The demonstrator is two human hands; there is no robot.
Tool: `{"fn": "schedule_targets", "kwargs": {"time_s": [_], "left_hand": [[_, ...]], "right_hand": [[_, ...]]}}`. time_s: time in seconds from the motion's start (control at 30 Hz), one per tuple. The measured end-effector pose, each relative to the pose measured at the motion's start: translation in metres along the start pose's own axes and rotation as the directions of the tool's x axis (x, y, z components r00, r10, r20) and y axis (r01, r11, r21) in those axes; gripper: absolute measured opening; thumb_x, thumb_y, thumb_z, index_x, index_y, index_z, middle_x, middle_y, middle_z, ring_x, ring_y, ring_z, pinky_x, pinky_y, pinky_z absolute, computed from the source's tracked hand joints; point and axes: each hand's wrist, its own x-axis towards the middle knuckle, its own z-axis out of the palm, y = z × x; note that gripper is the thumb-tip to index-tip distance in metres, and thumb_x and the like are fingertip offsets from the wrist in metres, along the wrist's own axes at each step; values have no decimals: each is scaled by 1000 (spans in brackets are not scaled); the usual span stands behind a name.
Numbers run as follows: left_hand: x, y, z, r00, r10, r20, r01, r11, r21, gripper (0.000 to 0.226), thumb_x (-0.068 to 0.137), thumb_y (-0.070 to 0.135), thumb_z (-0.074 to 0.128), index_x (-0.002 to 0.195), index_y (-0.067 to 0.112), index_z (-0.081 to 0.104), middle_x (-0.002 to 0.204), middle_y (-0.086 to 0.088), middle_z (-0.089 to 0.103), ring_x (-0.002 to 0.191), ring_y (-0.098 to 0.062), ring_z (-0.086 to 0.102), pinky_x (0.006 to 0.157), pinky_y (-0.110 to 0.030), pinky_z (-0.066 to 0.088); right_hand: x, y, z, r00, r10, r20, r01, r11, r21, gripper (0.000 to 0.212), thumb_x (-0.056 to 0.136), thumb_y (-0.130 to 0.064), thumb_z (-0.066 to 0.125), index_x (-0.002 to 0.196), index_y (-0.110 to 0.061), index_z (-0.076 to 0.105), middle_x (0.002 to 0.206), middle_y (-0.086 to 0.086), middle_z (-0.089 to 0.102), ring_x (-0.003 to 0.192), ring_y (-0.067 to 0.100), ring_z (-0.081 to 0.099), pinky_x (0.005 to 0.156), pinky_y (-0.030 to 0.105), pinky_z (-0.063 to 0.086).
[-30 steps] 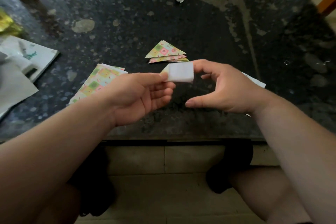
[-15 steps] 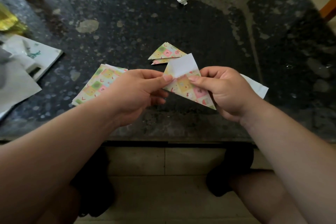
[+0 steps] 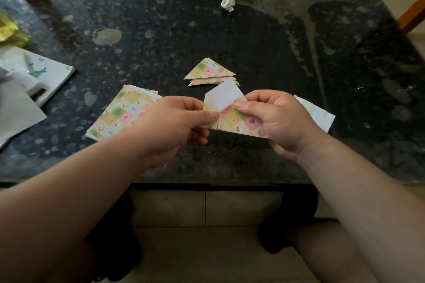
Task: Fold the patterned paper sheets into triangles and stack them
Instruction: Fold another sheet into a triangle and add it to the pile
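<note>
I hold one patterned paper sheet (image 3: 232, 115) above the table's near edge. Its white back is folded over at the top and its pastel checked face shows below. My left hand (image 3: 174, 119) pinches its left side. My right hand (image 3: 276, 119) pinches its right side, thumb on top. Beyond it on the table lies a small stack of folded patterned triangles (image 3: 210, 71). A pile of flat patterned sheets (image 3: 119, 115) lies to the left, partly hidden by my left hand.
The dark speckled stone table (image 3: 253, 41) carries a crumpled white paper ball (image 3: 228, 3) at the back. A white sheet (image 3: 315, 112) pokes out behind my right hand. White packaging and papers (image 3: 34, 76) lie at the left edge. My knees are below the table edge.
A second ago only the sheet's white side showed, held by my left hand with my right hand loose. Both hands now pinch it, turned so the patterned face shows below a white flap.
</note>
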Motion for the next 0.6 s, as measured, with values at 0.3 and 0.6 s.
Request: {"fn": "schedule_targets", "kwargs": {"time_s": [0.3, 0.6], "left_hand": [[0, -3, 0, 1000, 17, -16, -16, 997, 82, 11, 92, 10, 71, 81, 8, 69, 85, -11, 72, 64, -16, 61, 59, -28, 52], [-1, -3, 10, 974, 215, -68, -214, 977, 13, 44, 75, 20, 80, 116, 20, 63, 100, -7, 78, 94, -26, 76, 85, -43, 58]], "right_hand": [[1, 0, 3, 999, 33, -5, -32, 999, 10, 8, 93, -11, 72, 87, -12, 77, 95, 12, 79, 91, 28, 77, 87, 49, 59], [-5, 0, 11, 999, -27, 32, 29, 999, -45, 8, 94, -15, 73, 88, -13, 79, 94, 9, 79, 92, 26, 77, 83, 45, 62]]}}
